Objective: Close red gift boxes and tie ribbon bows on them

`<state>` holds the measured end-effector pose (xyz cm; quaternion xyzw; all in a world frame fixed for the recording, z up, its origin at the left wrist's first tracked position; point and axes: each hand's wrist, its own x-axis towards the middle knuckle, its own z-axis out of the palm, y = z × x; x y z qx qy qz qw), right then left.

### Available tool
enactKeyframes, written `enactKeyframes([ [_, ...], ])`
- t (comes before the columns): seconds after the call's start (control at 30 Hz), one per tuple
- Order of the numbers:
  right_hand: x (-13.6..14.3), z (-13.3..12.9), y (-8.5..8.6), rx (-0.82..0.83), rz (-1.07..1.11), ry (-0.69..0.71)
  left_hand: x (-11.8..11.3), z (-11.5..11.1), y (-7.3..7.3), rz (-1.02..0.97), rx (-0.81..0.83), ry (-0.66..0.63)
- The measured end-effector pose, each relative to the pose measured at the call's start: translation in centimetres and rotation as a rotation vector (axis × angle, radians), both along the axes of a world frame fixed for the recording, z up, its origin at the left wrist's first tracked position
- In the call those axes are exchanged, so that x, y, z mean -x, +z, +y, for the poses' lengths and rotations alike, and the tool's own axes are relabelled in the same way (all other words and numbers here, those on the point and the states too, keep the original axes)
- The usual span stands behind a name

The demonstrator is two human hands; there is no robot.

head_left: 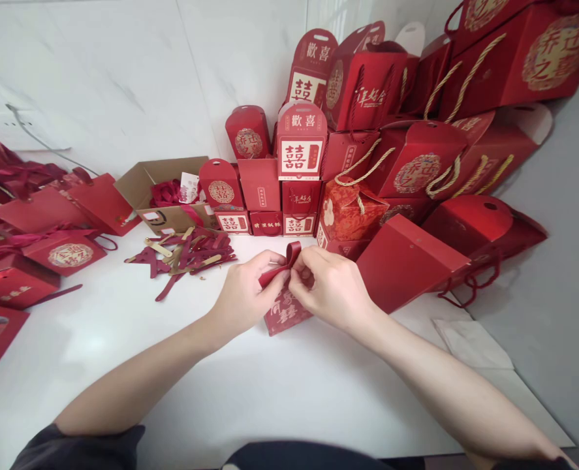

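A red gift box (286,314) with pale characters on its front stands on the white table, between my two hands. Above its top a dark red ribbon (294,251) rises in a loop. My left hand (252,287) is closed, thumb and fingers pinching the ribbon from the left. From the right, my right hand (331,284) pinches the same ribbon near the loop's base. Both hands meet over the box and hide most of its top, so how the ribbon is fastened there cannot be seen.
Red gift boxes (299,153) are stacked against the wall, some with rope handles. A pile of ribbon strips (186,254) lies left of my hands, before an open cardboard box (172,171). More red boxes (66,254) stand far left. A folded white sheet (472,343) lies at right.
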<state>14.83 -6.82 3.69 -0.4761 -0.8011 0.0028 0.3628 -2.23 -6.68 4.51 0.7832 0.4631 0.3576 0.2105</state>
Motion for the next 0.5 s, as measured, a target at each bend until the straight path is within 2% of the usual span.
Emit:
enactKeyframes([
  [0.07, -0.1, 0.2, -0.1, -0.061, -0.053, 0.007, 0.1, 0.5, -0.2, 0.005, 0.009, -0.003],
  [0.13, -0.4, 0.4, 0.1, -0.046, -0.055, 0.048, 0.3, 1.0, -0.3, 0.007, 0.013, 0.002],
  [0.3, -2.0, 1.5, 1.0, 0.064, 0.135, 0.051, 0.6, 1.9, -0.1, -0.003, 0.036, -0.030],
  [0.43, -2.4, 2.5, 0.9, 0.169, 0.234, 0.277, 0.8, 2.1, -0.1, 0.023, 0.060, -0.102],
  [0.5, -2.2, 2.5, 0.6, 0.201, 0.295, 0.332, 1.0, 2.2, -0.1, 0.035, 0.053, -0.143],
])
